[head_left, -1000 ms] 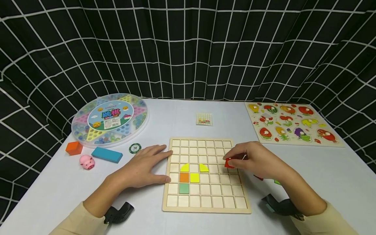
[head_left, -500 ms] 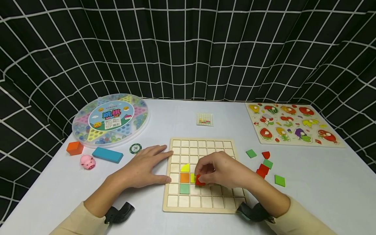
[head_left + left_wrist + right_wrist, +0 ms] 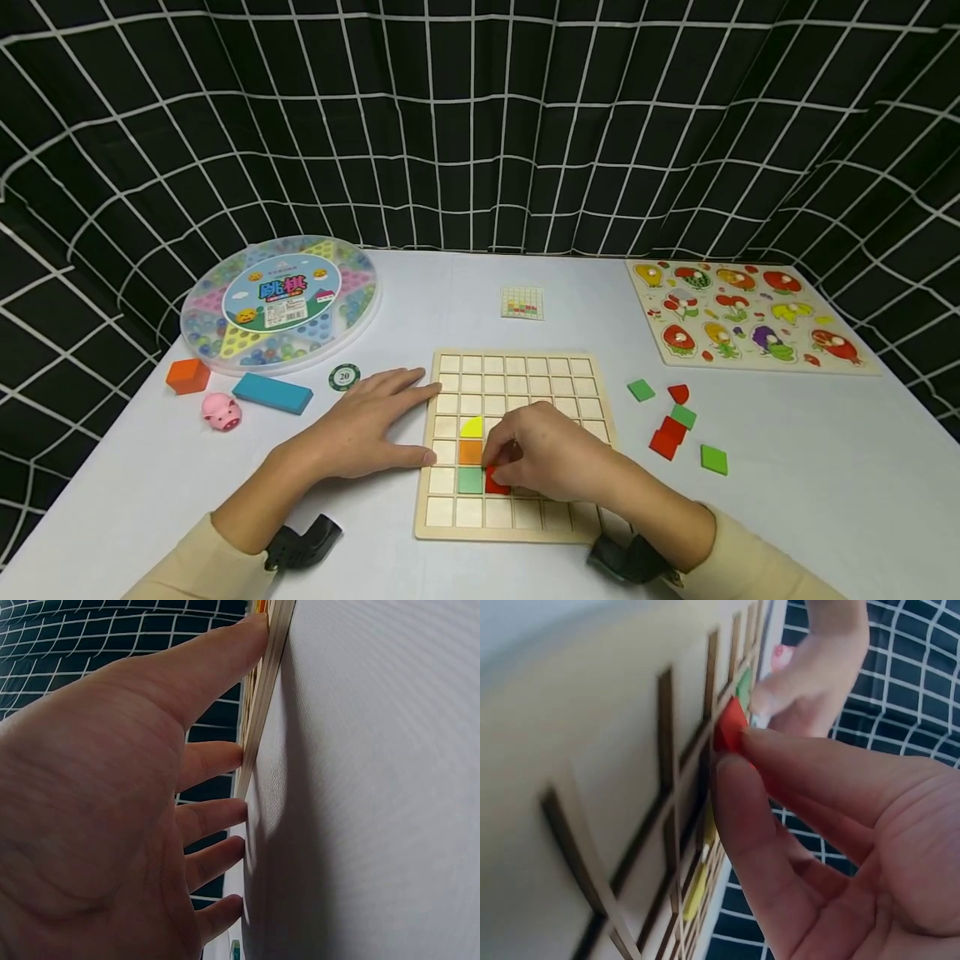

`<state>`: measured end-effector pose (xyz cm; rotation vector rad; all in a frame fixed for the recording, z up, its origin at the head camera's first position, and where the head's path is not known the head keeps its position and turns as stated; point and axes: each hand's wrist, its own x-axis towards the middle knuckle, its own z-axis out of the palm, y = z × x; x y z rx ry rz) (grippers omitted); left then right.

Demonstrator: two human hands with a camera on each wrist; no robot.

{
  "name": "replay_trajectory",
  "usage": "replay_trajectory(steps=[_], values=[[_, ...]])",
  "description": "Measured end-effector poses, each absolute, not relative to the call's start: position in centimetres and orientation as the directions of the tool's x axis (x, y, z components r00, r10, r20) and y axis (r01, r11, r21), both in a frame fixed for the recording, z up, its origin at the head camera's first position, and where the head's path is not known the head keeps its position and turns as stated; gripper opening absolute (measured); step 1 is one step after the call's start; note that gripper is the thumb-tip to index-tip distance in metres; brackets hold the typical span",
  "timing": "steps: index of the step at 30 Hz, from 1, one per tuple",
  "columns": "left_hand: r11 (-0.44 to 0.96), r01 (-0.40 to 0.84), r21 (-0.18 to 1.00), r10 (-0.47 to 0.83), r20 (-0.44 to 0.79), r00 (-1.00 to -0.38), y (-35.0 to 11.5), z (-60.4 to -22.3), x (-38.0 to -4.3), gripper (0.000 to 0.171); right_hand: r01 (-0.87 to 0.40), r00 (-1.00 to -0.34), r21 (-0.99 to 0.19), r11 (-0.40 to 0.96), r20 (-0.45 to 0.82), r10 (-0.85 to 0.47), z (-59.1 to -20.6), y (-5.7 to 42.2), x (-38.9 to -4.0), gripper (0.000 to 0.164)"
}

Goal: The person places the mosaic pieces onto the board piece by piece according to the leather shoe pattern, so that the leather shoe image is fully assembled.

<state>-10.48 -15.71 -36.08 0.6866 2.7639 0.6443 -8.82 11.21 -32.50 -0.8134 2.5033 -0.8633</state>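
A wooden grid board (image 3: 557, 520) lies at the middle of the table. My right hand (image 3: 551, 450) pinches a red square tile (image 3: 497, 482) between thumb and fingers, at the cell right of the green tile (image 3: 470, 481). In the right wrist view the red tile (image 3: 732, 724) is tilted against the grid. An orange tile (image 3: 470, 452) and a yellow quarter-round tile (image 3: 472, 427) sit in the cells above the green one. My left hand (image 3: 360, 429) lies with fingers spread, its thumb and index fingertip touching the board's left edge. The right hand covers several cells.
Loose red tiles (image 3: 663, 443) and green tiles (image 3: 714, 459) lie right of the board. A small pattern card (image 3: 522, 303) is behind it. A fruit puzzle (image 3: 750, 317), a round marble game (image 3: 277, 304), a blue block (image 3: 272, 392), an orange block (image 3: 187, 377) and a pink pig (image 3: 221, 412) stand around.
My right hand has carried the red tile leftward from the board's right side, then slightly down to the cell beside the green tile. The left hand has stayed in place.
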Motion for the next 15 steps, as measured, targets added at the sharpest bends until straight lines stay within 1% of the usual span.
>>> replay_trajectory(steps=[9, 15], values=[[0.791, 0.394, 0.467, 0.490, -0.098, -0.867, -15.71, -36.04, -10.45, 0.083, -0.443, -0.782, -0.590, 0.675, -0.114, -0.613, -32.57, 10.96, -8.21, 0.012], [0.788, 0.402, 0.466, 0.495, -0.092, -0.864, -15.72, -36.14, -10.47, 0.083, -0.456, -0.752, -0.605, 0.652, -0.129, -0.646, -32.60, 11.36, -8.36, 0.013]])
